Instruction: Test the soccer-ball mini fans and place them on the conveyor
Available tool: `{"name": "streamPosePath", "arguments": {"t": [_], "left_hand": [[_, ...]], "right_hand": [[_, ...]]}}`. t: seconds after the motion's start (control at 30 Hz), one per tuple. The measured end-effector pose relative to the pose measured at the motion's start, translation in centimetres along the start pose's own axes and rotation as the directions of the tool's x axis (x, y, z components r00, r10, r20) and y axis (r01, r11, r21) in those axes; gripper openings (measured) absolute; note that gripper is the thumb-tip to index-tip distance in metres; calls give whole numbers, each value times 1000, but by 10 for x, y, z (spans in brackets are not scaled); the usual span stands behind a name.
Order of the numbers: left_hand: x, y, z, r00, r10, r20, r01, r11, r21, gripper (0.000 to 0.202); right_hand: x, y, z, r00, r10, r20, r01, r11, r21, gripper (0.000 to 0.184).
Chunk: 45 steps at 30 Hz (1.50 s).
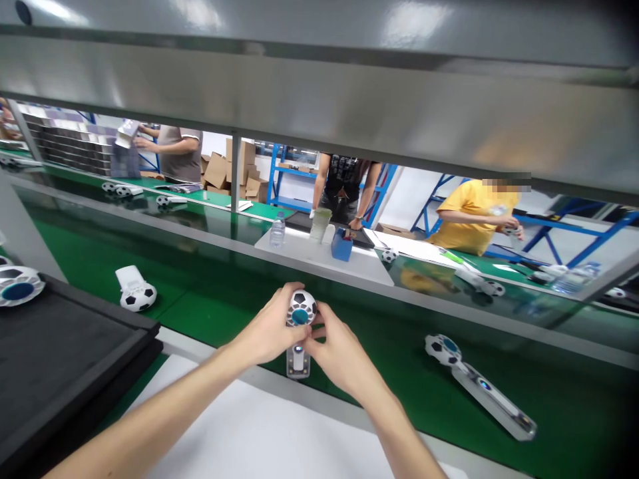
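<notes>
My left hand point(267, 330) and my right hand point(339, 352) both grip a handheld device point(299, 326) above the green conveyor belt point(544, 412). It has a black-and-white football-patterned head with a blue centre and a white handle, and my fingers cover its neck. Another such device point(479, 386) lies on the belt to my right. A third point(134, 289) lies on the belt to my left, with its handle pointing away from me. A loose football-patterned head point(17, 286) rests at the far left edge by a black foam-topped tray point(64, 352).
A white work surface point(259, 432) lies under my forearms. A grey metal beam point(319, 86) crosses overhead. Beyond the belt stand a white shelf point(319, 256) with a water bottle and a blue box, several co-workers point(474, 216), cardboard boxes point(224, 169) and blue racks point(289, 176).
</notes>
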<state>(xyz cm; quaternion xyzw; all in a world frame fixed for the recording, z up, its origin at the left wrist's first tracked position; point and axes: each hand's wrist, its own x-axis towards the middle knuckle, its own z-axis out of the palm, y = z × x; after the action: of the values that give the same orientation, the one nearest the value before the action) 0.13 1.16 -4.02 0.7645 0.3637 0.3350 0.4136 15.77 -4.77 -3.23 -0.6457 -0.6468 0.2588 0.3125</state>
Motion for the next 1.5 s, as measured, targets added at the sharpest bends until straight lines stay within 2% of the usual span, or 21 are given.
{"name": "streamPosePath", "arguments": {"t": [0.1, 0.17, 0.43, 0.6, 0.8, 0.93, 1.1, 1.17, 1.37, 1.5], "left_hand": [[0, 0, -1, 1000, 20, 22, -21, 1000, 10, 71], [1, 0, -1, 999, 28, 33, -29, 999, 13, 71], [3, -9, -1, 998, 18, 55, -19, 1000, 21, 80], [9, -27, -1, 997, -51, 62, 48, 997, 55, 90], [15, -50, 5, 979, -185, 86, 178, 981, 80, 92], [13, -50, 9, 980, -155, 127, 146, 986, 76, 88], [9, -48, 10, 980, -137, 144, 118, 984, 136, 70], [7, -48, 11, 981, -117, 158, 93, 984, 149, 68], [3, -43, 17, 967, -21, 253, -24, 985, 172, 82], [6, -35, 4, 967, -31, 253, -46, 954, 295, 64]], "right_hand": [[-1, 2, -5, 1000, -9, -2, 9, 999, 33, 67], [-2, 4, -6, 1000, -8, -16, 9, 999, 42, 75], [-2, 4, -8, 1000, -19, -8, 19, 1000, 0, 73], [2, 7, -6, 989, 65, 131, -50, 993, -110, 62], [3, 16, -3, 965, 165, 202, -98, 948, -303, 36], [3, 21, -6, 958, 212, 195, -124, 914, -386, 23], [5, 24, -6, 949, 253, 190, -132, 863, -488, 8], [4, 22, -6, 945, 259, 198, -120, 840, -529, 7], [5, 16, -6, 925, 333, 182, -154, 769, -620, 13], [10, 20, -4, 909, 391, 142, -209, 726, -655, 23]]}}
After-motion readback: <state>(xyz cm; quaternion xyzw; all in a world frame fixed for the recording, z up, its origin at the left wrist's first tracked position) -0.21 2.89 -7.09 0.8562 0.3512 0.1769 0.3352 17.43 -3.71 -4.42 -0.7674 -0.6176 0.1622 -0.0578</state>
